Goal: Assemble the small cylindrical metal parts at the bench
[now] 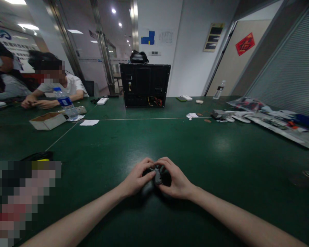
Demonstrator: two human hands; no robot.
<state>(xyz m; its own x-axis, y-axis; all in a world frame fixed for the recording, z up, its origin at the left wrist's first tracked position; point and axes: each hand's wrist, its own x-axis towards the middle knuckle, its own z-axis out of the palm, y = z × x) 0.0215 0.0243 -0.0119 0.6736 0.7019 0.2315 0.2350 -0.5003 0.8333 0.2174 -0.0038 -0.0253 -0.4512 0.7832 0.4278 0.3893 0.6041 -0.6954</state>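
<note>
Dark-green workbench — left hand and right hand curled closed around small black object, fingertips meeting; its shape mostly hidden.

The left hand and right hand rest on the table around an object.

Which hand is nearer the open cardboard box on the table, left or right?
Left. The open cardboard box lies ahead and to the left of both hands. The left hand is closer to it, and the right hand sits beyond the left hand, farther away.
</note>
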